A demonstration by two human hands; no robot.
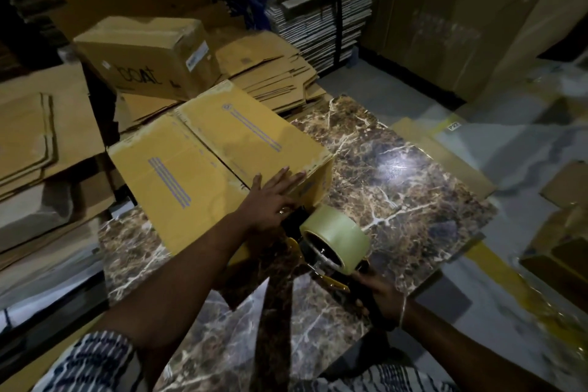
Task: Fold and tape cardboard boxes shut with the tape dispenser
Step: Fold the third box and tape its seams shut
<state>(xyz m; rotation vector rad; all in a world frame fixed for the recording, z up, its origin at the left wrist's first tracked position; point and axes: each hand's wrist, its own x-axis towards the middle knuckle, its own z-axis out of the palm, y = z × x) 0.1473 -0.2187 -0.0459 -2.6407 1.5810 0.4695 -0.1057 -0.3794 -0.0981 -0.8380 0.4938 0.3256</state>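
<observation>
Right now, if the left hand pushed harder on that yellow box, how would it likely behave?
The yellow box would probably slide easily: the marble tabletop looks polished and glossy. It seems tilted, one end overhanging the table edge, so it may tip. The left hand lies flat near the corner, so the box could pivot.

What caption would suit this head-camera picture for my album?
Left hand pressing a cardboard box on a marble table while the right hand holds the tape dispenser at its edge.
</observation>
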